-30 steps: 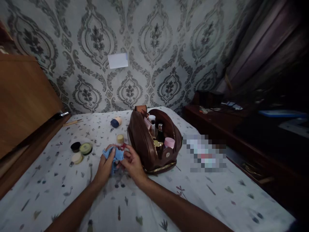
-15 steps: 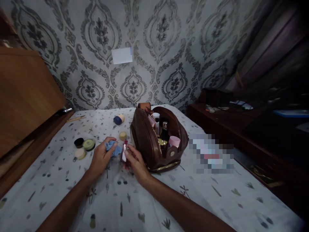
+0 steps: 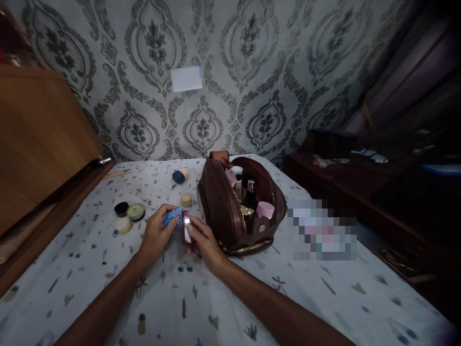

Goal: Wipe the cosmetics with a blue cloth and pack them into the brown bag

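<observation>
My left hand (image 3: 157, 230) is closed on a crumpled blue cloth (image 3: 173, 217). In my right hand (image 3: 204, 241) is a small, shiny pink-red case (image 3: 186, 227) with a pale patch, pinched between thumb and fingers; its exact kind is unclear. The cloth's edge meets the upper left side of the case, and whether they press together I cannot tell. Just right of my right hand stands an open brown toiletry bag (image 3: 225, 202). Inside it are a dark bottle (image 3: 250, 194), a pink-lidded jar (image 3: 265, 210) and other cosmetics. A small yellowish round jar (image 3: 186, 200) sits beyond my hands.
On the patterned sheet at left lie a black lid (image 3: 121, 208), an open green jar (image 3: 136, 212) and a cream-coloured round piece (image 3: 123, 225). A blue and beige item (image 3: 180, 176) lies farther back. Wooden furniture (image 3: 43, 134) borders the left; a blurred-out item (image 3: 322, 230) lies right of the bag.
The blue cloth has come closer to the pink-red case, which has turned slightly. The whole view has shifted a little; the bag and jars stay in place.
</observation>
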The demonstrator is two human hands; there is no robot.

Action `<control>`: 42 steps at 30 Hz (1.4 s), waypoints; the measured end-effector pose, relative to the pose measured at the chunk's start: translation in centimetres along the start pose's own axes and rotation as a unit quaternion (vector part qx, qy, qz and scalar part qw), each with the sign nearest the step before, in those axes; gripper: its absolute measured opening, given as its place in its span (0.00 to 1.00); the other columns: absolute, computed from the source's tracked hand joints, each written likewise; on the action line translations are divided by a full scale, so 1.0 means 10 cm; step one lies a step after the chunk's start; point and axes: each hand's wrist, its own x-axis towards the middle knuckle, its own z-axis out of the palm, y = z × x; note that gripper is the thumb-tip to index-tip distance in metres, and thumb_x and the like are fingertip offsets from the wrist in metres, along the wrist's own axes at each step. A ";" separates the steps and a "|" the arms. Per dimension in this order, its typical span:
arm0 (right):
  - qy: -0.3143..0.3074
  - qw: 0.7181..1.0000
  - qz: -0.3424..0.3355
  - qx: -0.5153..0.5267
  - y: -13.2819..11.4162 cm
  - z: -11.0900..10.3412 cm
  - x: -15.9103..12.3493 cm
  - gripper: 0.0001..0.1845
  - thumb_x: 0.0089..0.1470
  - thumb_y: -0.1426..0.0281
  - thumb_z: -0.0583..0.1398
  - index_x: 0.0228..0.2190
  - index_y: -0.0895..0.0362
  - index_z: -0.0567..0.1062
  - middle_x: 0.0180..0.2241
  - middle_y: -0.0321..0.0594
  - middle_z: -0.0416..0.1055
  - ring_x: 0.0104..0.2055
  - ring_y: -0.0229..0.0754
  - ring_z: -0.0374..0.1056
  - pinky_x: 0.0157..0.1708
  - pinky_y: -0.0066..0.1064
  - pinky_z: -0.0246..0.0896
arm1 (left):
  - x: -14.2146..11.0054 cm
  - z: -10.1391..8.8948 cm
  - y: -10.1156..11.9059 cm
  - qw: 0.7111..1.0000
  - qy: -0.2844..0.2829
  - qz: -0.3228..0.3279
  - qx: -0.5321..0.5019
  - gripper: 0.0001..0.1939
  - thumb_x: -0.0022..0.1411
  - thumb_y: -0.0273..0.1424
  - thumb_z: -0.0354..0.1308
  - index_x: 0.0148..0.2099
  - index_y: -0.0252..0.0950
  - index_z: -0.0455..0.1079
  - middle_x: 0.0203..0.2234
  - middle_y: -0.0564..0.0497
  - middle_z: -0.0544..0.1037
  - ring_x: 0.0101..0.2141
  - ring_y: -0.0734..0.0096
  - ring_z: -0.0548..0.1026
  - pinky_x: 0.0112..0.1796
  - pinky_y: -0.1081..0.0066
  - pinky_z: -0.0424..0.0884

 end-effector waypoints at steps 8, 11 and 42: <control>-0.014 1.000 -0.007 -0.011 -0.01 0.00 0.00 0.39 0.46 0.44 0.66 0.50 0.59 0.75 0.19 0.28 0.63 0.15 0.31 0.57 0.13 0.23 0.49 | 0.01 -0.01 0.05 0.998 -0.011 0.060 -0.011 0.08 0.62 0.33 0.56 0.40 0.38 0.74 0.34 0.51 0.77 0.36 0.66 0.75 0.37 0.70 0.69; -0.013 1.000 -0.007 -0.004 -0.01 -0.01 0.00 0.37 0.47 0.46 0.66 0.50 0.59 0.75 0.19 0.28 0.63 0.15 0.31 0.58 0.13 0.23 0.48 | 0.02 -0.03 0.07 0.995 -0.031 0.095 -0.009 0.08 0.63 0.32 0.56 0.40 0.38 0.74 0.33 0.51 0.76 0.36 0.67 0.75 0.39 0.70 0.69; -0.049 0.998 0.014 0.049 0.06 -0.05 0.05 0.34 0.49 0.51 0.68 0.52 0.51 0.65 0.24 0.27 0.70 0.18 0.36 0.68 0.18 0.26 0.58 | -0.29 -0.26 -0.03 0.981 -0.099 0.167 -0.004 0.07 0.66 0.33 0.57 0.42 0.39 0.76 0.32 0.49 0.78 0.33 0.67 0.76 0.36 0.70 0.71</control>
